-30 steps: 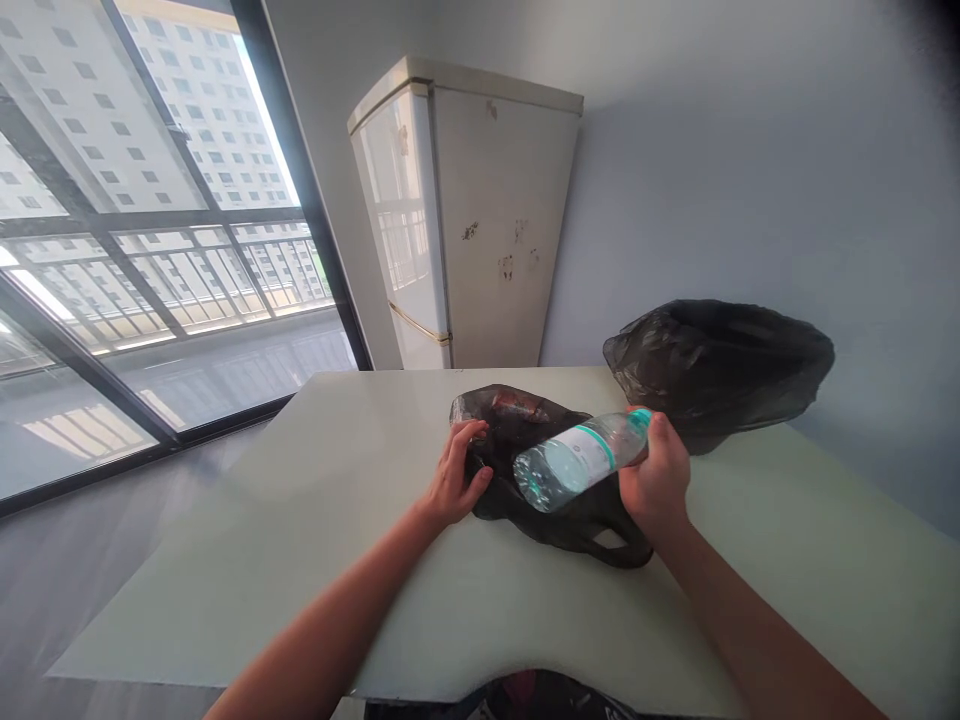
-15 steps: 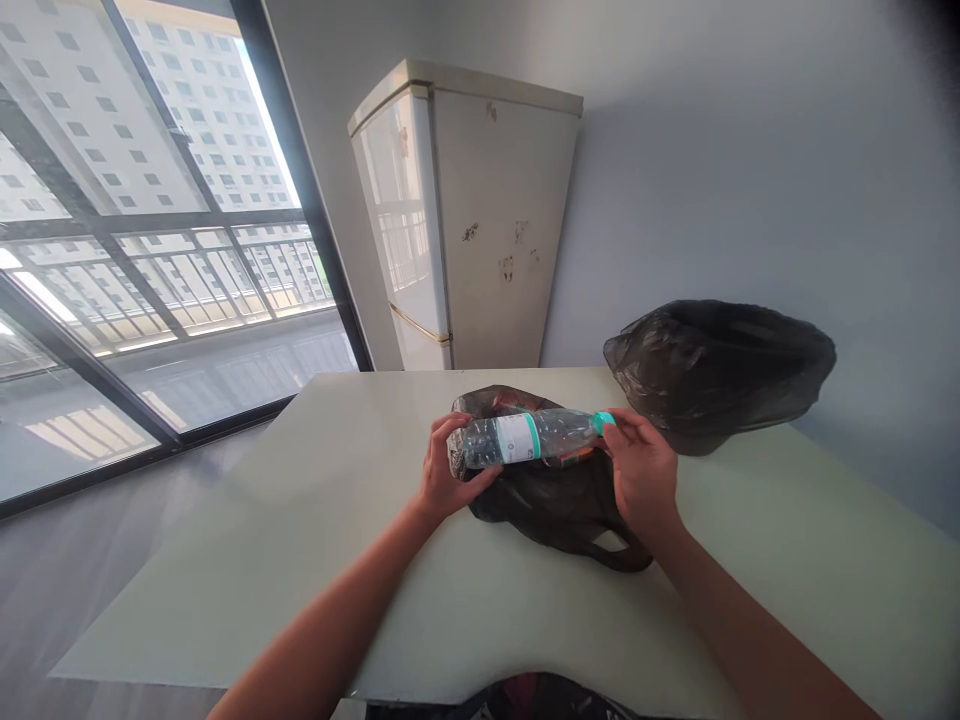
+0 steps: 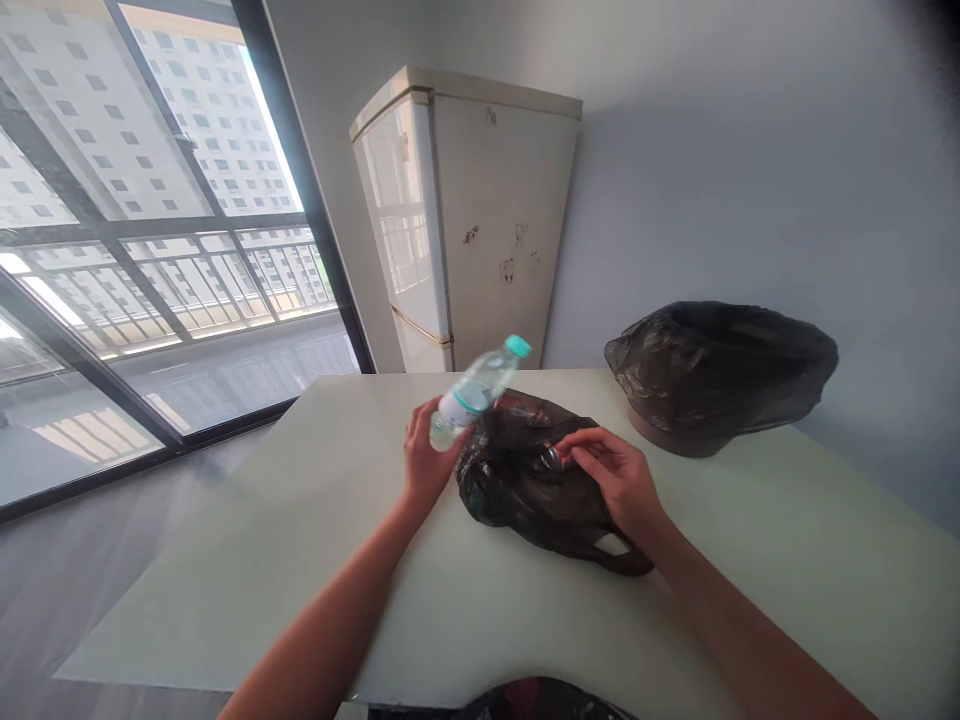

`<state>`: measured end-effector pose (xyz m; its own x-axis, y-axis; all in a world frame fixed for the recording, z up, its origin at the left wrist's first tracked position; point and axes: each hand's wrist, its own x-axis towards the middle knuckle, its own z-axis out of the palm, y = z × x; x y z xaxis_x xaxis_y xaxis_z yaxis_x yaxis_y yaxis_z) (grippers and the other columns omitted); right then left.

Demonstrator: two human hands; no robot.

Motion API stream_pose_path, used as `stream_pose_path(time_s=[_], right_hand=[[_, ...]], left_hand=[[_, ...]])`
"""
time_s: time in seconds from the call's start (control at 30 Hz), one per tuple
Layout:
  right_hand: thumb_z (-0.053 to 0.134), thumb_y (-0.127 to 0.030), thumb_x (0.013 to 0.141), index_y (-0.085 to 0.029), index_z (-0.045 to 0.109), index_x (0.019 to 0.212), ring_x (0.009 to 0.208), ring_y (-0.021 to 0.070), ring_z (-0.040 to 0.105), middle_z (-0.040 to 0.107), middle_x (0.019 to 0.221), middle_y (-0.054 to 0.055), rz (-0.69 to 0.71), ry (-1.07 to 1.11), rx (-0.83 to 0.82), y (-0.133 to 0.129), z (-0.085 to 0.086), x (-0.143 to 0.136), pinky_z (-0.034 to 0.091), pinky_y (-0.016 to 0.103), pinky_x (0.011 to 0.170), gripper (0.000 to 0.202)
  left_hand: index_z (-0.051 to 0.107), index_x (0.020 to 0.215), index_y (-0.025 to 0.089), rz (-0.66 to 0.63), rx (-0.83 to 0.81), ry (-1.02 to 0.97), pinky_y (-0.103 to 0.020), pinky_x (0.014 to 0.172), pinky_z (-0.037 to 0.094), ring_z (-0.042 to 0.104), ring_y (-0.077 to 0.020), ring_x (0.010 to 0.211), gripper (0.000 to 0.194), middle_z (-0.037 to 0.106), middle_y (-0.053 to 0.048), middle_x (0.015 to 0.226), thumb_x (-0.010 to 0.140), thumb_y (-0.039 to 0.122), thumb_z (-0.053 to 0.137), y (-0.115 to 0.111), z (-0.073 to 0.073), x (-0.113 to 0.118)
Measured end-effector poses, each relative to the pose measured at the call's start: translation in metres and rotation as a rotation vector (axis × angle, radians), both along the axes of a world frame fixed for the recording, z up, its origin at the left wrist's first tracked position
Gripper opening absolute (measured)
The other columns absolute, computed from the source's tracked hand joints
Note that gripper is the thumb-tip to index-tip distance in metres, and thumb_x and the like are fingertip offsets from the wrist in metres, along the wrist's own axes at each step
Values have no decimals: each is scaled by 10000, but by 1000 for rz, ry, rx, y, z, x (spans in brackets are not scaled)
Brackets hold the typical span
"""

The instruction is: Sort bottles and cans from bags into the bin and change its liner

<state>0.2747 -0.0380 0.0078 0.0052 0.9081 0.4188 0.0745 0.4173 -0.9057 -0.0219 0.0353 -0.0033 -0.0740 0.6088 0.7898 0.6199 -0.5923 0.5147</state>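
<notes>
In my left hand [image 3: 429, 455] is a clear plastic bottle [image 3: 487, 378] with a teal cap and a white and teal label. My fingers are closed round its base, and it tilts with the cap up and to the right. A thin black plastic bag [image 3: 540, 510] lies on the table under and between my hands, its handle loop toward my right wrist. My right hand [image 3: 619, 475] is over the bag's opening, thumb and fingers closed on a small red and silver thing [image 3: 553, 457], mostly hidden, its kind unclear. Other contents show dimly through the bag.
At the right of the pale table [image 3: 300, 560] stands a bin [image 3: 675, 430] lined with a black bag [image 3: 720, 365]. A white refrigerator [image 3: 502, 220] stands behind the table, with a wall to its right. Glass sliding doors [image 3: 150, 230] are at the left.
The bottle was level between both hands; my right hand has let go of its cap and moved down to the bag. My left hand has tilted the bottle up and shifted slightly left.
</notes>
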Motion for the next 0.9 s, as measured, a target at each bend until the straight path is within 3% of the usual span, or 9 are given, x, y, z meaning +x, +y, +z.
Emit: stream_pose_path(time_s=[0.07, 0.17, 0.27, 0.43, 0.53, 0.77, 0.9], right_hand=[[661, -285, 974, -246, 740, 988, 926, 231, 736, 771, 990, 45, -61, -219, 52, 6, -5, 8, 620, 417, 879, 89], [592, -133, 936, -234, 714, 843, 969, 239, 689, 762, 998, 33, -54, -602, 276, 14, -10, 19, 577, 417, 880, 183], [498, -44, 921, -225, 715, 933, 1022, 238, 632, 735, 1097, 46, -83, -839, 375, 19, -13, 25, 541, 420, 926, 283], [510, -70, 902, -202, 671, 1299, 1205, 287, 579, 666, 1357, 94, -253, -1123, 331, 25, -20, 30, 493, 448, 1002, 449], [565, -152, 906, -187, 601, 1421, 1297, 321, 525, 625, 1455, 103, -262, -1250, 305, 29, -25, 35, 478, 478, 1007, 517], [519, -90, 873, -190, 618, 1398, 1189, 349, 531, 599, 1429, 157, -337, -1387, 257, 31, -27, 39, 466, 478, 890, 544], [680, -208, 795, -203, 647, 1323, 1186, 366, 524, 611, 1367, 152, -264, -1288, 172, 28, -15, 43, 460, 508, 943, 529]], left_hand=[[599, 1342, 228, 188, -140, -124, -404, 981, 536, 680, -275, 1100, 564, 717, -94, 1201, 867, 459, 797, 12, -1, -19], [631, 1303, 242, 460, -279, -168, -443, 1042, 500, 614, -315, 1210, 549, 733, -86, 1189, 856, 520, 785, 31, -5, -53], [600, 1337, 228, 594, -400, -210, -451, 1051, 496, 612, -320, 1235, 599, 743, -92, 1210, 855, 540, 774, 46, -12, -83], [575, 1281, 202, 694, -682, -179, -513, 1059, 484, 700, -363, 1168, 580, 754, -146, 1218, 841, 521, 777, 59, -22, -103], [572, 1292, 205, 689, -702, -139, -521, 1060, 482, 692, -391, 1199, 581, 739, -167, 1268, 830, 487, 782, 61, -26, -104], [501, 1408, 185, 659, -659, -95, -505, 1068, 487, 677, -385, 1232, 620, 709, -182, 1326, 875, 406, 727, 61, -28, -101], [468, 1432, 165, 656, -669, -107, -505, 1050, 502, 688, -387, 1206, 655, 715, -197, 1295, 881, 411, 724, 63, -30, -101]])
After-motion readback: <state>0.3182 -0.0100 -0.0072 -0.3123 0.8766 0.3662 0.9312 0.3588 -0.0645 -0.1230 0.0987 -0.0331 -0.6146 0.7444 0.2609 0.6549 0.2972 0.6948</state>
